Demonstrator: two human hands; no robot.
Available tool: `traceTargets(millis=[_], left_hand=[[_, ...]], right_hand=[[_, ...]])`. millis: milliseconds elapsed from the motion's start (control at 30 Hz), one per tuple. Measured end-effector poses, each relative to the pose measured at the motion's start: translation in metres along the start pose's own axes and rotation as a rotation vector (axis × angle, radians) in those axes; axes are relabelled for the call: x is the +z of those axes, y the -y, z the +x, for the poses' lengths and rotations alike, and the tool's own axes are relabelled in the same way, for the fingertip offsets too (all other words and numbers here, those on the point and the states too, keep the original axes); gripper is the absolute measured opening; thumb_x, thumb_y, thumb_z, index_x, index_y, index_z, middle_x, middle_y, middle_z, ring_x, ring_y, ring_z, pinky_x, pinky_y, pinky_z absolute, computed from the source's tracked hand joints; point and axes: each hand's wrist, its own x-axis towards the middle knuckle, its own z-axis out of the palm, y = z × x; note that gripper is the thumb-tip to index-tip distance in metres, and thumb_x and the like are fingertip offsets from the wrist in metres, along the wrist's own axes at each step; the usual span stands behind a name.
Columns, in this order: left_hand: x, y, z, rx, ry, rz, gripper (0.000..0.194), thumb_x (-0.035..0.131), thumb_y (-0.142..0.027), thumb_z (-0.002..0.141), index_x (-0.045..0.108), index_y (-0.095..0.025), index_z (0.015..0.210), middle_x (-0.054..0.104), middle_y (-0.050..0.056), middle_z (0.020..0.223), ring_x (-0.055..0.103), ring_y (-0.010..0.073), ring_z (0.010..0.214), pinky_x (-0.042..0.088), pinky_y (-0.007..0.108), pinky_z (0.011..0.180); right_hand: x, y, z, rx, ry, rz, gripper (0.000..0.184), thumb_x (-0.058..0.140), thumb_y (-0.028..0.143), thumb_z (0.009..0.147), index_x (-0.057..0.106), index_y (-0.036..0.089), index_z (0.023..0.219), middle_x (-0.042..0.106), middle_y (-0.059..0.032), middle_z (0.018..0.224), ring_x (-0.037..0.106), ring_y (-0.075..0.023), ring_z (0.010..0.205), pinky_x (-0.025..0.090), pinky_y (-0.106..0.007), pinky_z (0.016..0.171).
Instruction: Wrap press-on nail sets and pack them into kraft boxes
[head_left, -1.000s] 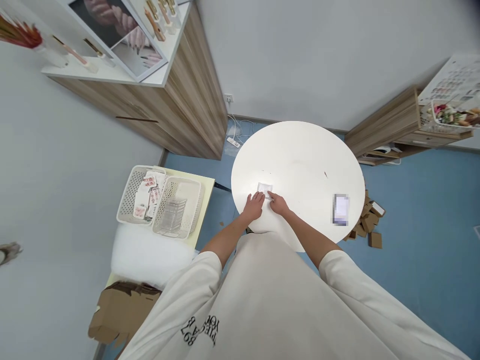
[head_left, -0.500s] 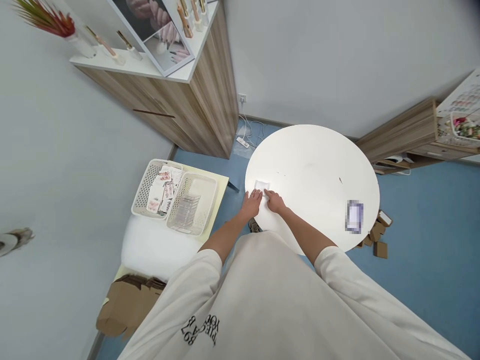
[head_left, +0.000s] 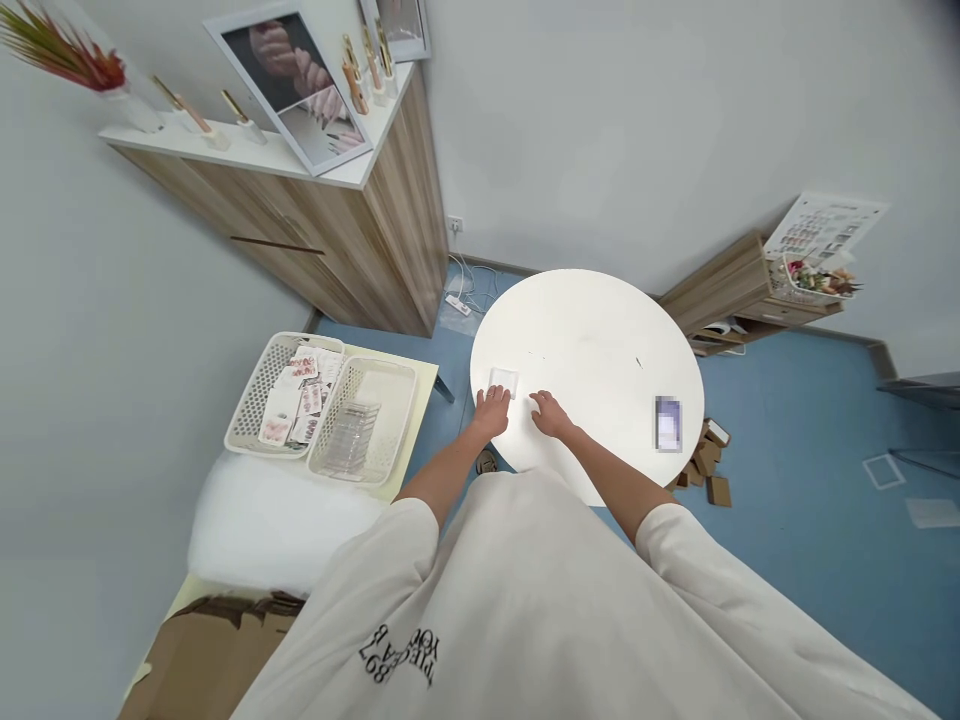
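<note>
A round white table [head_left: 592, 330] fills the space in front of me. Both of my hands rest flat on its near side. A small, flat, whitish translucent square packet [head_left: 503, 381] lies just beyond my left hand [head_left: 493, 411], whose fingertips are at or touching its lower edge. My right hand [head_left: 550, 415] sits a little to the right, apart from the packet and holding nothing. Farther right on the table lies a pixel-blurred, phone-sized rectangle [head_left: 667, 423].
To my left, a white plastic basket [head_left: 259, 395] holds printed cards, and another [head_left: 394, 420] holds clear stacked trays. White padding [head_left: 277, 525] lies nearer me. Cardboard pieces [head_left: 705, 462] lie on the blue floor beyond the table's right edge. A wood-grain cabinet [head_left: 337, 240] stands behind.
My right hand has slid off the packet and moved right. My left hand has drawn slightly back, and the packet now lies beyond it. The whole view has shifted as my head moved.
</note>
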Motion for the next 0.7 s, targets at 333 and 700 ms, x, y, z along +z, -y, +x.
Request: traceTargets(millis=[333, 700], left_hand=[[-0.001, -0.031, -0.041, -0.027, -0.092, -0.014, 0.064, 0.043, -0.010, 0.088, 0.037, -0.013, 0.152, 0.032, 0.019, 0.159, 0.026, 0.0344, 0.148, 0.022, 0.055, 0.118], [0.023, -0.111, -0.120, -0.122, -0.163, -0.022, 0.058, 0.043, -0.028, 0.098, 0.031, -0.020, 0.155, 0.034, 0.016, 0.159, 0.028, 0.0326, 0.147, 0.025, 0.053, 0.117]], right_hand=[[0.002, -0.023, -0.042, -0.108, -0.080, 0.022, 0.050, 0.047, 0.019, 0.095, 0.049, 0.017, 0.145, 0.042, -0.0156, 0.152, 0.047, -0.0272, 0.134, 0.041, -0.040, 0.110], [0.018, -0.050, -0.120, -0.313, -0.251, 0.081, 0.039, 0.043, 0.030, 0.100, 0.058, 0.021, 0.134, 0.056, -0.0114, 0.140, 0.054, -0.0262, 0.126, 0.044, -0.040, 0.105]])
